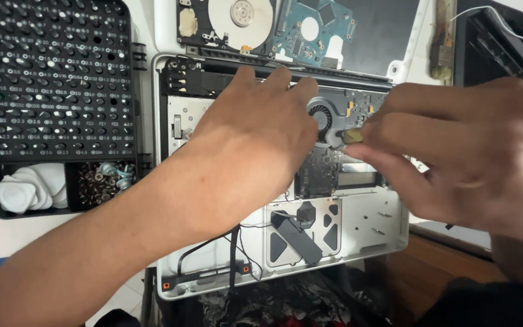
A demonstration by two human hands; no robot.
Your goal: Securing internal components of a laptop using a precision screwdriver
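Opened laptop [370, 233] lies bottom-up on the bench, cover already off, so board [319, 172], fan [321, 115] and trackpad underside [304, 227] are exposed. Hard drive [237, 24] is out and sits above the case with its lid off, its green circuit board [316, 27] beside it. Judging by this, teardown is well along; fan and board remain seated in the case. Left hand [255, 130] lies palm-down over the upper middle of the case, fingers together and reaching to the hinge edge, just left of the fan. Right hand [461, 151] pinches a small yellowish part [352, 135] between thumb and forefinger, right at the fan's lower right rim (whether a tool tip or a connector, cannot tell; motion blur). Bit case [52, 79] with screw tray [101, 181] stands left of the laptop. Left hand hides the board's upper left; right edge of the case is covered by the right hand.
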